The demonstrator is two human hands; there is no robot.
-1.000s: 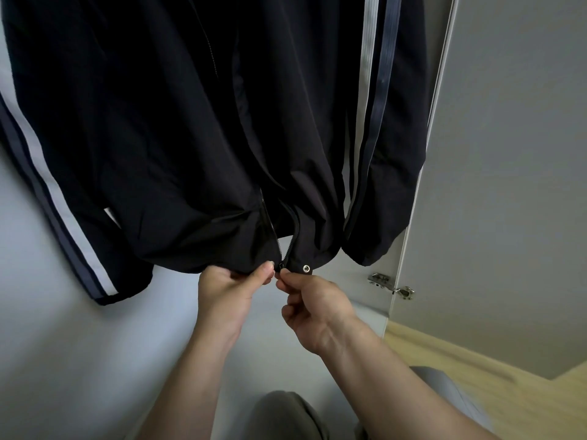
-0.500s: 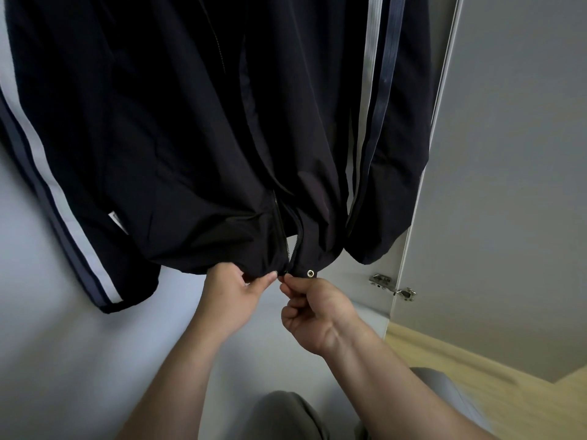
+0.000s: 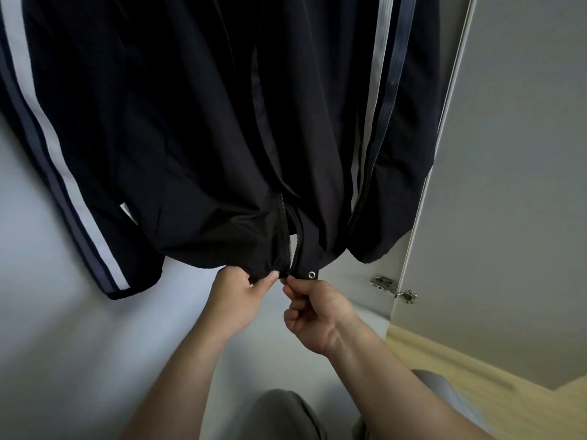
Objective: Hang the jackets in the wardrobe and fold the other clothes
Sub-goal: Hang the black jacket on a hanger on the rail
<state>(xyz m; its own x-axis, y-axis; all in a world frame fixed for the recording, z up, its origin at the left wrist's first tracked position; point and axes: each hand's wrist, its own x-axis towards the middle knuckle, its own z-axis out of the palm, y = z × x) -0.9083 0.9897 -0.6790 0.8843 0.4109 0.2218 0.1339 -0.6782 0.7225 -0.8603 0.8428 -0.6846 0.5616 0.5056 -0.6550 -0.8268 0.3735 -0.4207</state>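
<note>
A black jacket [image 3: 190, 128] with white and grey-blue sleeve stripes hangs inside the wardrobe and fills the upper view. Its front zipper [image 3: 290, 239] is parted a little at the hem, beside a metal snap [image 3: 312, 274]. My left hand [image 3: 238, 296] pinches the left hem next to the zipper. My right hand [image 3: 314, 309] pinches the zipper's bottom end on the right hem, with the fingertips of both hands almost touching. The hanger and rail are out of view.
The pale wardrobe interior [image 3: 63, 344] lies behind and below the jacket. The open wardrobe door [image 3: 508, 185] stands at the right with a metal hinge [image 3: 394, 289]. Wooden floor [image 3: 476, 376] shows at the lower right, and my knees [image 3: 286, 414] are below.
The jacket's hem and both hands have shifted slightly down and right in view. Both hands keep pinching at the zipper's bottom end.
</note>
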